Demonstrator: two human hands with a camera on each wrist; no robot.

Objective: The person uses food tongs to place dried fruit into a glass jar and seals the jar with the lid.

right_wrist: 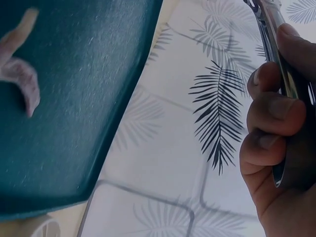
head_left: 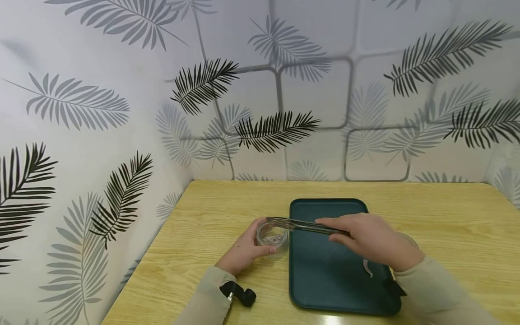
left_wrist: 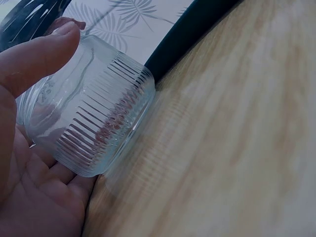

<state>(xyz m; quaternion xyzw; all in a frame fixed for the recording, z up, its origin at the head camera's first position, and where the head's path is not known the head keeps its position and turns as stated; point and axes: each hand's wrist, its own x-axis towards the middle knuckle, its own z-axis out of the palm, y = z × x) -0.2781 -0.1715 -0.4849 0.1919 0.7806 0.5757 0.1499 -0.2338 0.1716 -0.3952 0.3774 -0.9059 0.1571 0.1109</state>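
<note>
My left hand [head_left: 245,248] grips a small clear glass jar [left_wrist: 108,106] with ribbed lower walls, thumb on one side and fingers round the other. Small reddish-brown bits [left_wrist: 116,118] lie inside it. In my right hand [head_left: 371,237] are metal tongs [head_left: 302,225], held between thumb and fingers and reaching left across the tray. Their tips overlap the jar's mouth in the head view. A reddish-brown piece [left_wrist: 78,22] shows at the tong ends, just beyond my left thumb in the left wrist view.
A dark green rectangular tray [head_left: 321,280] lies right of the jar on the wood-grain table [head_left: 211,212]. On the tray, a pale pinkish curved strip [head_left: 367,268] lies below my right hand. A clear rounded rim [head_left: 409,239] shows behind the right wrist. Leaf-patterned walls stand behind and left.
</note>
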